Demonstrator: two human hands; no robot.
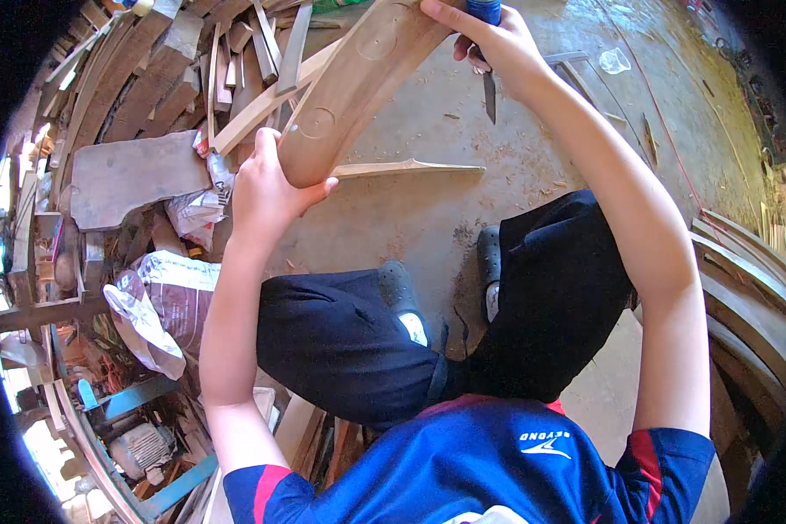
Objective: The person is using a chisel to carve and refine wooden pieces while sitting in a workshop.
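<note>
A long, smooth wooden board slants up from left to right before me, with round outlines marked on its face. My left hand is closed around its lower, rounded end, the thumb along the end edge. At the top, my right hand grips a tool with a blue handle and a dark pointed blade hanging downward; whether it is a knife or a chisel I cannot tell. One finger or thumb of that hand touches the board's upper part, whose far end lies beyond the picture's edge.
A thin shaped wooden strip is seen just past the board's lower end. Stacked timber and a flat wooden slab crowd the left, above a crumpled sack and a motor. Shavings dot the concrete floor; curved planks lie right.
</note>
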